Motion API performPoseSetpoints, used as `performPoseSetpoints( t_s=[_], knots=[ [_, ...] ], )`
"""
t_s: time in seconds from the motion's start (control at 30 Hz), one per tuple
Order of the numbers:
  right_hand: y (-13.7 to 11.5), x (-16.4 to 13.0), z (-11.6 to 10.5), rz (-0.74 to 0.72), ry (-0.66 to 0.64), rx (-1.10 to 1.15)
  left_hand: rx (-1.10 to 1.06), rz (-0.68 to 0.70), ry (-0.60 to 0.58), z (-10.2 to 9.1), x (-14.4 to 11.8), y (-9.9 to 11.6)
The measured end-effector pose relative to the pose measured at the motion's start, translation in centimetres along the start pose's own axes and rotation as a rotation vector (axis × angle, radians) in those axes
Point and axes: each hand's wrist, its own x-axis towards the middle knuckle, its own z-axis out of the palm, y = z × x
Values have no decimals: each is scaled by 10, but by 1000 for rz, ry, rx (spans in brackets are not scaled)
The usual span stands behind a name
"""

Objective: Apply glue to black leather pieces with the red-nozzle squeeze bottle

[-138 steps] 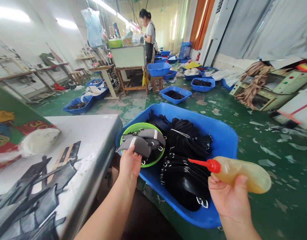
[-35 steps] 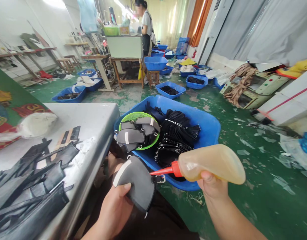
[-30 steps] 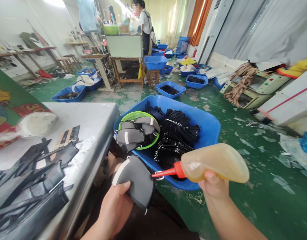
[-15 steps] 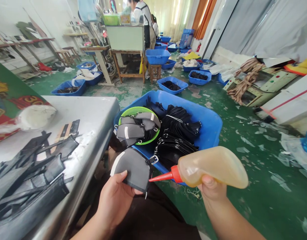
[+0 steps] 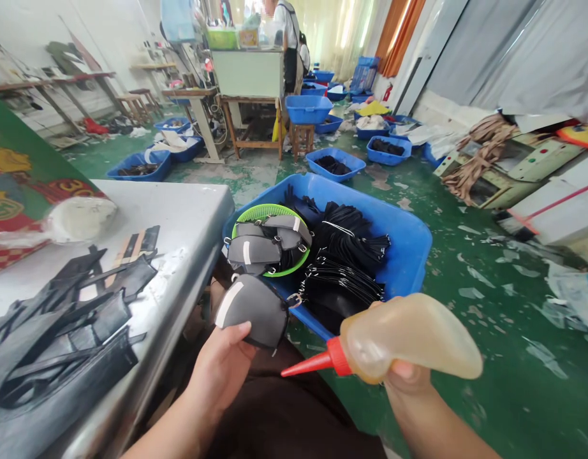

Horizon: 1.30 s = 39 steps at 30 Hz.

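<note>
My left hand (image 5: 222, 373) holds a grey curved pad with a white stripe (image 5: 252, 309) over my lap. My right hand (image 5: 409, 376) grips a soft amber squeeze bottle (image 5: 411, 338); its red nozzle (image 5: 310, 364) points left, just below and to the right of the pad and apart from it. Beyond them, a green mesh basket (image 5: 271, 212) holding similar grey pads sits inside a big blue tub (image 5: 409, 252) full of black straps with metal rings.
A white table (image 5: 179, 223) at my left carries a heap of black strips (image 5: 59, 331) and a white lump. Several blue tubs stand on the green floor. A person stands at a far bench (image 5: 249, 73). Machines and scrap lie at the right.
The grey pad came out of the green basket to my lap. The bottle swung down, its nozzle touched the pad's right edge, and has now dropped away from it.
</note>
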Motion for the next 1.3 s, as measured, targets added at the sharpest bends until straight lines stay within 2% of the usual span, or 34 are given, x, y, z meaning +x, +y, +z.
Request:
performPoseSetpoints(
  t_s=[0.1, 0.2, 0.23, 0.33, 0.4, 0.57, 0.8, 1.07, 1.3],
  knots=[
    [-14, 14, 11, -77, 5, 77, -36, -5, -9, -7, 11, 9],
    [-26, 29, 19, -159, 57, 145, 152, -45, -23, -13, 23, 24],
    [-28, 33, 21, -178, 68, 157, 240, -44, -79, -15, 26, 28],
    [-31, 43, 23, -181, 61, 170, 448, -52, -345, -16, 33, 39],
    [-32, 49, 24, -164, 59, 173, 522, -104, -434, -14, 34, 43],
    [-34, 57, 28, -187, 92, 196, 610, -220, -357, -1, 31, 42],
    [-32, 62, 25, -225, 165, 155, 632, -240, -450, 9, 22, 48],
    [0, 56, 4, -180, 25, 19, 541, -277, -530, 15, 15, 53],
    [5, 55, 0, -173, 17, -24, 534, -272, -502, 13, 16, 50]
  ],
)
